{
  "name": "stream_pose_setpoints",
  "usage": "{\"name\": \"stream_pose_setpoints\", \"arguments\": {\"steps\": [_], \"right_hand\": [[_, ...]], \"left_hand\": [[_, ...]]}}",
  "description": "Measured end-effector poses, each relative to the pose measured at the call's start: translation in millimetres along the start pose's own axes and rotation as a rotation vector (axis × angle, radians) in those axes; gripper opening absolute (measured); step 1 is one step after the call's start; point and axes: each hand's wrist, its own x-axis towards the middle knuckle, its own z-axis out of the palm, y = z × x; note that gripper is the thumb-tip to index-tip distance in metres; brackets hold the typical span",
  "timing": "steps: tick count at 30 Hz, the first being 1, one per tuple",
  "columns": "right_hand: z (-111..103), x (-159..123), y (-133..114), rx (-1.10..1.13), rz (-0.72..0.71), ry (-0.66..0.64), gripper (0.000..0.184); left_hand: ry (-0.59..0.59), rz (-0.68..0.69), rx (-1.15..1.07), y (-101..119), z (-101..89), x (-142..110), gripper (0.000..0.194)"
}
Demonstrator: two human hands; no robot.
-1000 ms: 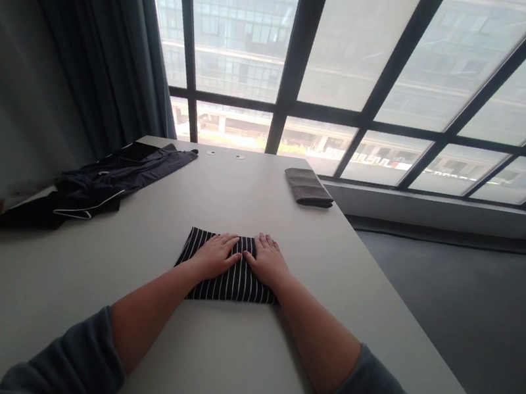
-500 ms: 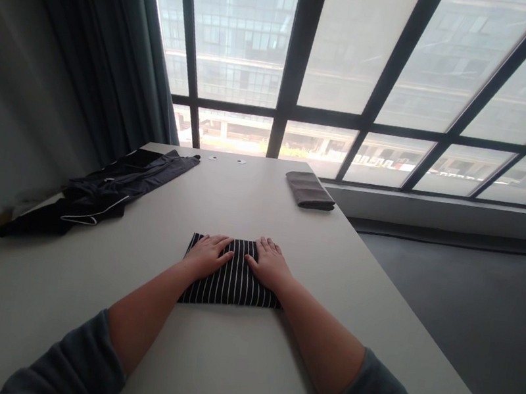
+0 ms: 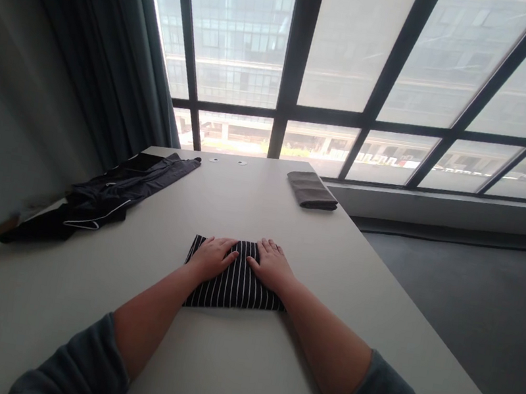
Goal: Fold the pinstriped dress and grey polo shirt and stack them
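Note:
A black cloth with white stripes [image 3: 236, 286], folded into a flat rectangle, lies on the white table [image 3: 211, 362] in front of me. My left hand [image 3: 213, 259] rests flat on its left part, thumb pointing inward. On the right part lies my right hand [image 3: 272, 265], fingers stretched toward the far edge. Both palms are down on the fabric, and neither hand grips it. Stripes show between the two thumbs and along the near edge; the cloth under the palms is hidden.
Dark garments [image 3: 114, 190], one with white piping, lie in a loose pile along the table's left edge. A folded grey-brown cloth [image 3: 312, 190] sits near the far right edge. Two small white discs [image 3: 242, 163] are at the far end, before the window and a dark curtain [image 3: 116, 54].
Both hands stay flat on the striped cloth. The left hand has slid very slightly to the right over it; the whole view has shifted a little.

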Motion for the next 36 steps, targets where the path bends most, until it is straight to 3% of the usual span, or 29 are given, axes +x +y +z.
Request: {"name": "stream_pose_setpoints", "arguments": {"steps": [12, 23, 27, 32, 36], "right_hand": [[-3, -2, -1, -0.007, 0.010, -0.008, 0.077], [-14, -7, -5, -0.001, 0.055, -0.067, 0.077], [-21, 3, -27, -0.052, 0.124, -0.093, 0.077], [-16, 18, -73, -0.010, -0.077, -0.059, 0.073], [-8, 17, -84, 0.021, -0.142, -0.063, 0.071]], "left_hand": [[-0.091, -0.014, 0.039, -16, 6.0, 5, 0.057], [-0.073, -0.335, 0.202, -69, -0.7, -47, 0.070], [-0.061, -0.350, 0.219, -81, 5.0, -65, 0.071], [-0.020, -0.374, 0.204, -78, 4.9, -66, 0.073], [0.005, -0.322, 0.140, -72, 1.4, -65, 0.072]]}}
